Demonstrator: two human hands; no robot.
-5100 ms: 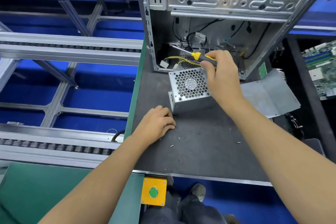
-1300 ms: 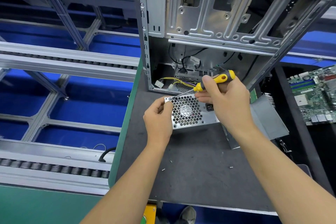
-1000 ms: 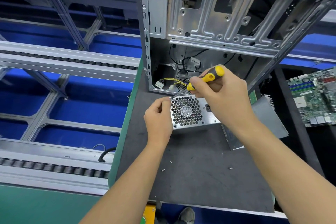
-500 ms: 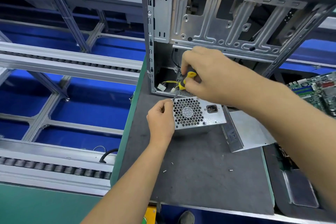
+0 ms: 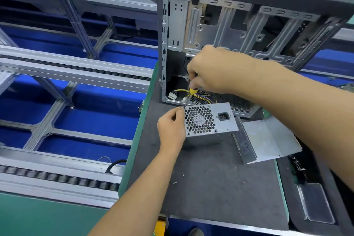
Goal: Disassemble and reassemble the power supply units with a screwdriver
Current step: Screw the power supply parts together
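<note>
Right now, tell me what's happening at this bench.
A person is working on a power supply unit that sits on the dark mat in front of an open computer case. The right hand grips a yellow-handled screwdriver, tip down at the unit's top left corner. The left hand pinches at that same corner. Three loose screws lie on the mat, and a metal cover rests beside the unit.

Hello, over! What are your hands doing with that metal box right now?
Right hand grips screwdriver, tip at power supply's top-left corner. Left hand steadies that corner. Loose screws on mat, nothing blocking.
</note>
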